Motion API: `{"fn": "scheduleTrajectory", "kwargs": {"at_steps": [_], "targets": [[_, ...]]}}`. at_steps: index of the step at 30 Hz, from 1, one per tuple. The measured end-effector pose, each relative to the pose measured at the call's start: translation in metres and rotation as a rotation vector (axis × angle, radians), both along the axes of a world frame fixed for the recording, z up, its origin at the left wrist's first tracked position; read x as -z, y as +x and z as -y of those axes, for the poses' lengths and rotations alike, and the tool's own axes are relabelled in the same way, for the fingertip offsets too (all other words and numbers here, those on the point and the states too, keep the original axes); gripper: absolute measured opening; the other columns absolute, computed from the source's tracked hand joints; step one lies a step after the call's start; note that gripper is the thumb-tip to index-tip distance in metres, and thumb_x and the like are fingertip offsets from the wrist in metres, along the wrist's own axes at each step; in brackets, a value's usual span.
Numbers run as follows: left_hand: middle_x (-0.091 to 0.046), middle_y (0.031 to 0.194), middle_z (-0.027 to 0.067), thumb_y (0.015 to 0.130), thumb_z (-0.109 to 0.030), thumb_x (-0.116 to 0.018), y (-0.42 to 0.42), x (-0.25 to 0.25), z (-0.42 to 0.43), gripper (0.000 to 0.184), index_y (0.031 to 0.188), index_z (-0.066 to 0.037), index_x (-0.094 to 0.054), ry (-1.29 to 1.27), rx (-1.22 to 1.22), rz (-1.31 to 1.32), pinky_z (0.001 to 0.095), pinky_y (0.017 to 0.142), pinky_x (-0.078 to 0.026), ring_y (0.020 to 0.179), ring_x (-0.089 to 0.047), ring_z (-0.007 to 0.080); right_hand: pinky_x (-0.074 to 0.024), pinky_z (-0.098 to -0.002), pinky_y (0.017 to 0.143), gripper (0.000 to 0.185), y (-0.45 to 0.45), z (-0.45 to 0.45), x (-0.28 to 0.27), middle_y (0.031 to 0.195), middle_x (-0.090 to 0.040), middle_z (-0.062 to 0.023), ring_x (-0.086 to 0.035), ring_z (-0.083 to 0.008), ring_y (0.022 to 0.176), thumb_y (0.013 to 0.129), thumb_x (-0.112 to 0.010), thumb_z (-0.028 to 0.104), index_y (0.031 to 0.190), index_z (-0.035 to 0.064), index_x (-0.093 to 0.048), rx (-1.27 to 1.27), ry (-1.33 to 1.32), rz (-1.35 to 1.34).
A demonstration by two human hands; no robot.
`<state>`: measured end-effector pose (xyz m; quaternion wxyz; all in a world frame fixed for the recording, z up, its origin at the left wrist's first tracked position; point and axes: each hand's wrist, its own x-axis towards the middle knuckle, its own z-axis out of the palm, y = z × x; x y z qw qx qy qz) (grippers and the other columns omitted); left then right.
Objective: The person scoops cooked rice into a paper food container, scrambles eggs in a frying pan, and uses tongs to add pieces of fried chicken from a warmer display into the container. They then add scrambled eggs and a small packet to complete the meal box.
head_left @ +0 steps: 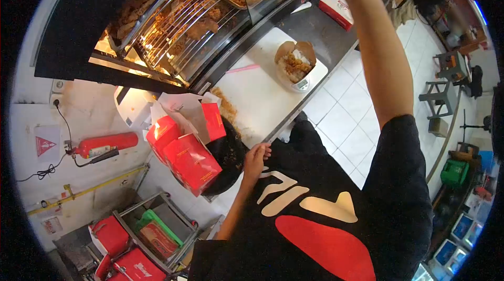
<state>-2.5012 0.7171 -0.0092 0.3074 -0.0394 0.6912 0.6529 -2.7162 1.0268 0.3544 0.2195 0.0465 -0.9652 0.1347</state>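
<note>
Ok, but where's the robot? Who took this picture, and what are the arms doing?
There's no robot here, just a person. The camera sits on their head, looking down, so you see their own black shirt and bare arms. The left hand is near the counter's edge with curled fingers; I can't tell if it holds anything. The right arm reaches up, and its hand is outside the picture. On the white board is a scale, and on that an open tub of rice and fried bits. At the upper left, a lit case holds fried food.
</note>
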Motion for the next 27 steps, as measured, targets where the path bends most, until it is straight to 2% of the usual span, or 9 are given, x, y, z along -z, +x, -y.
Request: {"fn": "scheduleTrajectory", "kwargs": {"at_steps": [2,5,6,7,10,14,16,24,27], "targets": [[-0.062,0.083,0.0059,0.096,-0.022,-0.043,-0.001,-0.004,-0.003,0.029,0.100,0.000,-0.062,0.008,-0.014,-0.020,0.0242,0.067,-0.046,0.072,-0.057,0.0110,-0.0497,-0.0429,0.065,0.026,0.048,-0.005,-0.016,0.066,-0.061,-0.0230,-0.062,-0.0373,0.066,0.076,-0.062,0.021,0.084,-0.0041,-0.066,-0.022,-0.151,0.133],[-0.062,0.082,0.0056,0.096,-0.022,-0.043,-0.003,0.000,-0.001,0.030,0.100,0.000,-0.062,0.024,-0.055,-0.022,0.0242,0.065,-0.047,0.071,-0.057,0.0111,-0.0382,-0.0238,0.049,0.028,0.102,-0.048,0.035,0.062,-0.057,-0.0008,-0.048,-0.0051,0.055,0.086,-0.062,0.019,0.103,-0.0037,-0.064,-0.059,-0.132,0.129],[-0.062,0.082,0.0050,0.096,-0.023,-0.043,-0.003,0.002,-0.001,0.030,0.099,0.000,-0.062,0.046,-0.086,-0.012,0.0240,0.065,-0.046,0.071,-0.056,0.0105,-0.0382,-0.0217,0.050,0.026,0.128,-0.036,0.028,0.065,-0.059,-0.0012,-0.048,-0.0043,0.056,0.085,-0.061,0.012,0.105,-0.0045,-0.064,0.206,-0.315,0.435],[-0.061,0.081,0.0046,0.096,-0.023,-0.043,-0.003,0.003,-0.001,0.029,0.099,0.000,-0.062,0.068,-0.103,0.001,0.0238,0.065,-0.046,0.071,-0.056,0.0102,-0.0426,-0.0292,0.052,0.030,0.147,-0.055,0.055,0.060,-0.062,-0.0096,-0.053,-0.0096,0.055,0.081,-0.068,0.025,0.083,-0.0049,-0.067,0.090,-0.343,0.324],[-0.061,0.081,0.0034,0.096,-0.022,-0.044,-0.009,0.002,-0.005,0.028,0.098,-0.001,-0.062,0.104,-0.130,-0.004,0.0227,0.065,-0.045,0.071,-0.054,0.0091,-0.0456,-0.0274,0.056,0.027,0.185,-0.057,0.102,0.064,-0.065,-0.0117,-0.056,-0.0089,0.059,0.079,-0.069,0.017,0.093,-0.0059,-0.066,0.206,-0.373,0.549],[-0.061,0.080,0.0030,0.095,-0.020,-0.044,-0.017,0.001,-0.021,0.026,0.097,0.000,-0.062,0.111,-0.067,0.012,0.0223,0.063,-0.045,0.070,-0.054,0.0093,-0.0381,-0.0317,0.048,0.022,0.188,-0.053,0.144,0.054,-0.055,-0.0106,-0.047,-0.0182,0.046,0.079,-0.066,0.022,0.080,0.0006,-0.065,0.209,-0.279,0.717],[-0.061,0.079,0.0032,0.094,-0.019,-0.045,-0.022,-0.002,-0.026,0.026,0.097,0.000,-0.062,0.100,-0.030,0.001,0.0225,0.063,-0.044,0.069,-0.055,0.0097,-0.0360,-0.0310,0.046,0.022,0.184,-0.054,0.141,0.053,-0.054,-0.0092,-0.045,-0.0142,0.046,0.078,-0.067,0.021,0.081,-0.0004,-0.065,0.232,-0.210,0.752],[-0.061,0.079,0.0041,0.094,-0.020,-0.047,-0.022,0.003,-0.018,0.025,0.099,-0.002,-0.063,0.100,-0.103,0.028,0.0228,0.063,-0.045,0.069,-0.055,0.0105,-0.0372,-0.0248,0.050,0.033,0.155,-0.029,0.040,0.060,-0.055,-0.0046,-0.044,-0.0068,0.057,0.081,-0.067,0.022,0.099,-0.0050,-0.063,0.289,-0.306,0.411],[-0.060,0.079,0.0040,0.095,-0.021,-0.046,-0.013,0.011,-0.015,0.026,0.099,-0.001,-0.062,0.155,-0.148,-0.012,0.0230,0.064,-0.045,0.068,-0.054,0.0101,-0.0421,-0.0257,0.054,0.032,0.121,-0.003,0.015,0.063,-0.060,-0.0101,-0.053,-0.0089,0.060,0.083,-0.066,0.023,0.101,-0.0034,-0.064,0.076,-0.152,0.163]]}}
